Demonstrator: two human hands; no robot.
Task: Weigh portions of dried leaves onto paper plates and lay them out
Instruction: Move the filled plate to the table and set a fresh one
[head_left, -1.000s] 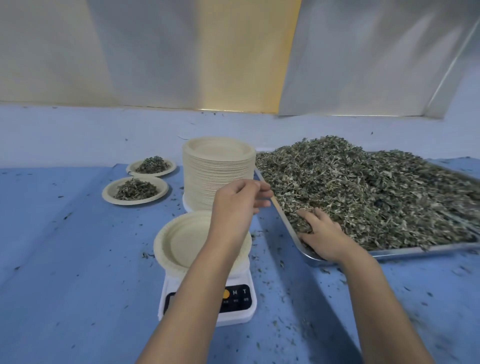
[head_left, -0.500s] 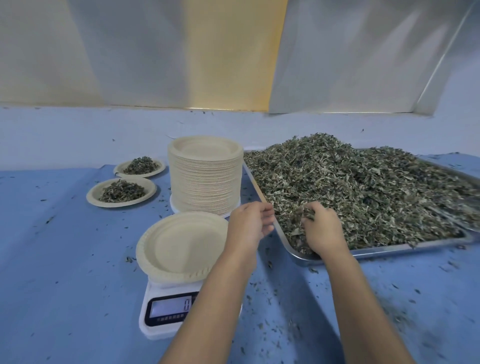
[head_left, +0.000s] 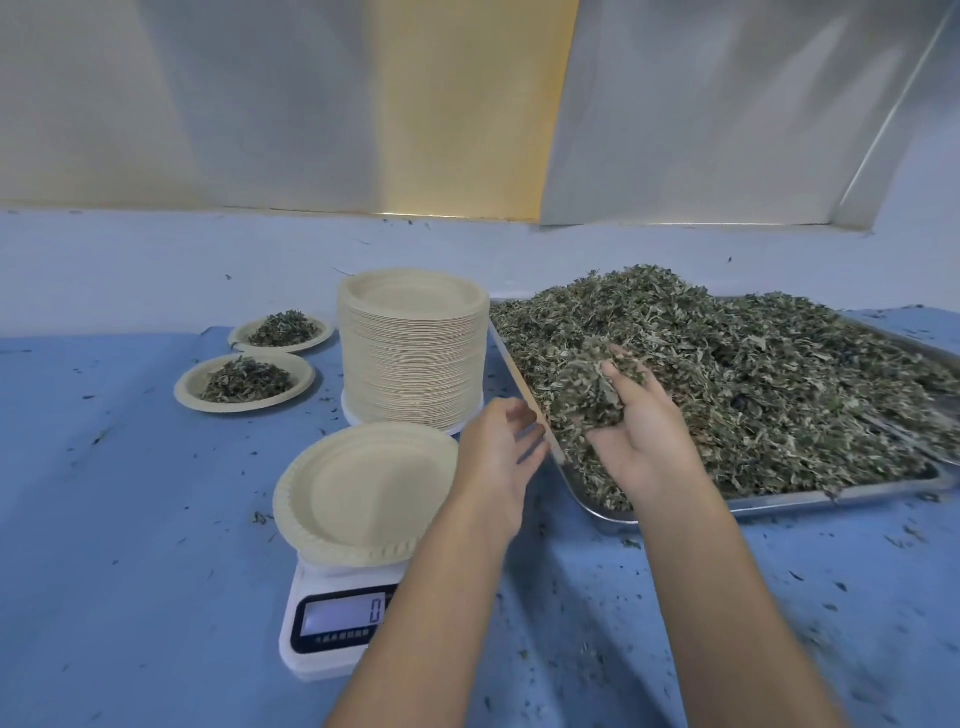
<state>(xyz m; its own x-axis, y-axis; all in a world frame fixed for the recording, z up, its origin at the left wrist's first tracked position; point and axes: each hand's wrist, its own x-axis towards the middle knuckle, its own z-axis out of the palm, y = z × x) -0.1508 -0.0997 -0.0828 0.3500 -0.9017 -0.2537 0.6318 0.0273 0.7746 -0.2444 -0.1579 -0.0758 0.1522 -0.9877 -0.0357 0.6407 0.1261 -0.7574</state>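
The right hand, palm up over the tray's near left corner, cupped a handful of dried leaves in curled fingers, while the left hand hung loose and empty beside the tray's left rim. The carry left to the empty paper plate on the scale, which read zero, was best made low and level, then sprinkled gradually. The leaves looked grey-green, shredded, light and crumbly.

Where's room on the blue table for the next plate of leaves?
Open blue cloth lies left of the scale, nearer than the nearer filled plate. More lies nearer than the tray. Crowded between plate stack, scale and tray.
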